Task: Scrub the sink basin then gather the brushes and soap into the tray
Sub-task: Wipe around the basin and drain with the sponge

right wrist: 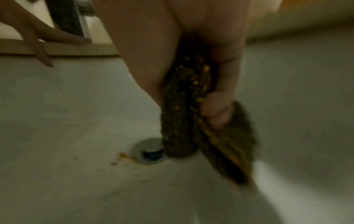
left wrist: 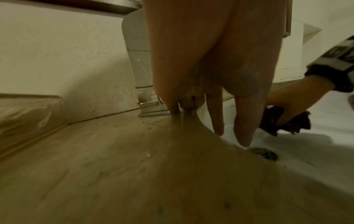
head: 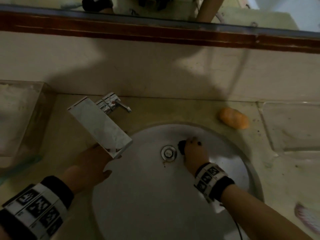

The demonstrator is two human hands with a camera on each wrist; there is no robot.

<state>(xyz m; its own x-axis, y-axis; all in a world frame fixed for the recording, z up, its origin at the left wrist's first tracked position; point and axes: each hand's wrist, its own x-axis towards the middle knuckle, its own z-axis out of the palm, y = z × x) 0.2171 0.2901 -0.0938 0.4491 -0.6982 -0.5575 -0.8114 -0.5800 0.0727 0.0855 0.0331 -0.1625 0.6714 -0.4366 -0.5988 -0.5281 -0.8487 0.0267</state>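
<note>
Right hand [head: 194, 151] grips scrubber [right wrist: 184, 109].

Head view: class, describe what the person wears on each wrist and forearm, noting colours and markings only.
Both hands are bare. Behind the left hand sits a white band printed with black square code markers, backed by a black cuff. Behind the right hand is a matching white marker band and black cuff; a thin dark cable runs beside that bare forearm.
</note>
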